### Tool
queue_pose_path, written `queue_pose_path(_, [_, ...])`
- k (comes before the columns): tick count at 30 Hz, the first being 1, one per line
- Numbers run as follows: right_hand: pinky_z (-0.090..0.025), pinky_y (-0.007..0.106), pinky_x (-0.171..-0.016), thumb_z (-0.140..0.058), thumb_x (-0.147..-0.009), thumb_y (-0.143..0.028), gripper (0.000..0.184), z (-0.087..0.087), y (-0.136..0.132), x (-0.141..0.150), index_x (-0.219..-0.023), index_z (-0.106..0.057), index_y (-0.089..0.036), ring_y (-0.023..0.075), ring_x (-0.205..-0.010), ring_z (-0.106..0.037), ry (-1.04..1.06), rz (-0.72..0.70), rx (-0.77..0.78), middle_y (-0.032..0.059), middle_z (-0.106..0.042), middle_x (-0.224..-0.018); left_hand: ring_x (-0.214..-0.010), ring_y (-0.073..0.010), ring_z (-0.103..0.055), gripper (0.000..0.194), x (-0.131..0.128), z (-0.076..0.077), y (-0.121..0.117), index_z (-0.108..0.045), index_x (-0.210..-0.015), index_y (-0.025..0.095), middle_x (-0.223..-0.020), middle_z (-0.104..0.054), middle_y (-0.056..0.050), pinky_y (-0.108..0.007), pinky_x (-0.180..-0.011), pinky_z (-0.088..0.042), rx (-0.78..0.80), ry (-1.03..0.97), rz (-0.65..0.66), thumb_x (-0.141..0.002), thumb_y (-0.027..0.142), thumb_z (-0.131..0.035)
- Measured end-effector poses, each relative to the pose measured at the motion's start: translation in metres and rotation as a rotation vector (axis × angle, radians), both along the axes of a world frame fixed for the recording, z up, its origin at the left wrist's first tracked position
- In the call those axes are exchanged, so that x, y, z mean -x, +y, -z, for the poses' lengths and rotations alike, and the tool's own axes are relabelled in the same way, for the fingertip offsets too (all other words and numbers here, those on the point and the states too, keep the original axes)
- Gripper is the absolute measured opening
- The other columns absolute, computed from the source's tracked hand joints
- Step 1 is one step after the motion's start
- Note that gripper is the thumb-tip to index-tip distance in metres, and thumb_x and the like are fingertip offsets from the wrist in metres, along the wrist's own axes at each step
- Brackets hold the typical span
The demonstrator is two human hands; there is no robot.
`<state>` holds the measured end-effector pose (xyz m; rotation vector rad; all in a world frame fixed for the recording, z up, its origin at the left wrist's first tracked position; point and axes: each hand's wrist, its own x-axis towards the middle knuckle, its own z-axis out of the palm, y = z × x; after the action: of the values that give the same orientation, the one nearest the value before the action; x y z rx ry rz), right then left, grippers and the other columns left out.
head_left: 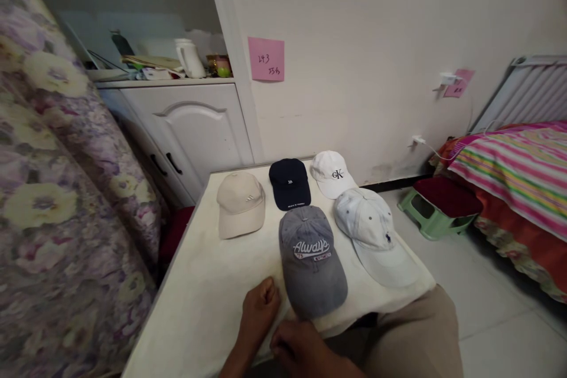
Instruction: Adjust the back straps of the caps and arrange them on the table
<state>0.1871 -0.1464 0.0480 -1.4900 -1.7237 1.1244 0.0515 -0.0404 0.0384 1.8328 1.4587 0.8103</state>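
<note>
Several caps lie on a white table (204, 295): a beige cap (240, 204), a navy cap (289, 183), a white cap (332, 174), a pale blue cap (374, 233) and a grey cap (312, 260) with "Always" on it. My left hand (260, 309) rests on the table as a loose fist just left of the grey cap's brim, with nothing visible in it. My right hand (297, 347) is curled at the table's near edge, just below that brim. Whether it touches the brim is unclear.
A flowered curtain (57, 189) hangs at the left. A white cabinet (186, 130) with clutter on top stands behind the table. A green stool (436, 209) and a bed with a striped cover (518, 171) are at the right. My knee (416, 331) is by the table's corner.
</note>
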Motion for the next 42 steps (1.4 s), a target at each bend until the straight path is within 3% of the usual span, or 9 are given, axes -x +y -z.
queue_pose_path(8, [-0.043,0.025,-0.078,-0.056,-0.087,-0.015,0.013,0.003,0.005,0.0,-0.092,-0.064,-0.024,0.0177,-0.087,-0.059,-0.023,-0.065,-0.085,0.0013,-0.069,-0.094,-0.053,-0.0123,-0.031,0.021,0.0,-0.004,-0.002,-0.028,-0.056,0.024,-0.053,-0.029,0.007,-0.027,-0.054,-0.022,0.003,-0.005,0.003,-0.068,0.028,-0.045])
queue_pose_path(21, [-0.043,0.025,-0.075,-0.054,-0.088,-0.016,0.012,-0.022,0.0,-0.003,-0.09,-0.063,-0.024,0.0174,-0.085,-0.061,-0.012,-0.052,-0.064,0.001,-0.068,-0.092,-0.053,-0.0122,-0.031,0.02,0.0,-0.001,-0.001,-0.028,-0.056,0.024,-0.053,-0.029,0.007,-0.027,-0.054,-0.022,0.011,-0.011,0.002,-0.068,0.027,-0.045])
queue_pose_path(25, [-0.043,0.025,-0.076,-0.056,-0.088,-0.017,0.009,-0.011,0.003,-0.002,-0.089,-0.063,-0.022,0.0182,-0.086,-0.062,-0.023,-0.058,-0.088,0.0024,-0.069,-0.092,-0.053,-0.0124,-0.031,0.019,0.0,-0.002,-0.001,-0.028,-0.056,0.024,-0.053,-0.029,0.007,-0.027,-0.054,-0.021,0.017,-0.02,0.005,-0.067,0.026,-0.044])
queue_pose_path(33, [-0.042,0.023,-0.071,-0.057,-0.085,-0.012,0.011,0.031,0.013,0.005,-0.089,-0.063,-0.02,0.0151,-0.079,-0.061,-0.009,-0.109,-0.192,0.0012,-0.071,-0.089,-0.054,-0.0124,-0.031,0.018,-0.001,-0.006,-0.015,-0.027,-0.057,0.024,-0.054,-0.029,0.007,-0.026,-0.054,-0.024,0.044,-0.056,0.021,-0.062,0.025,-0.044])
queue_pose_path(37, [-0.043,0.024,-0.072,-0.058,-0.081,-0.011,0.013,0.036,0.017,0.005,-0.09,-0.063,-0.019,0.016,-0.081,-0.062,0.053,-0.121,-0.223,0.0023,-0.072,-0.093,-0.055,-0.0127,-0.031,0.018,-0.003,-0.006,-0.022,-0.027,-0.058,0.024,-0.055,-0.029,0.007,-0.025,-0.054,-0.024,0.069,-0.106,0.015,-0.063,0.025,-0.044])
queue_pose_path(42, [-0.043,0.026,-0.072,-0.058,-0.079,-0.012,0.012,0.036,0.013,0.004,-0.086,-0.063,-0.02,0.0181,-0.081,-0.062,0.071,-0.054,-0.152,0.0021,-0.071,-0.089,-0.056,-0.0137,-0.034,0.016,-0.005,-0.012,-0.029,-0.031,-0.06,0.024,-0.057,-0.032,0.007,-0.025,-0.054,-0.027,0.075,-0.148,-0.001,-0.065,0.023,-0.046])
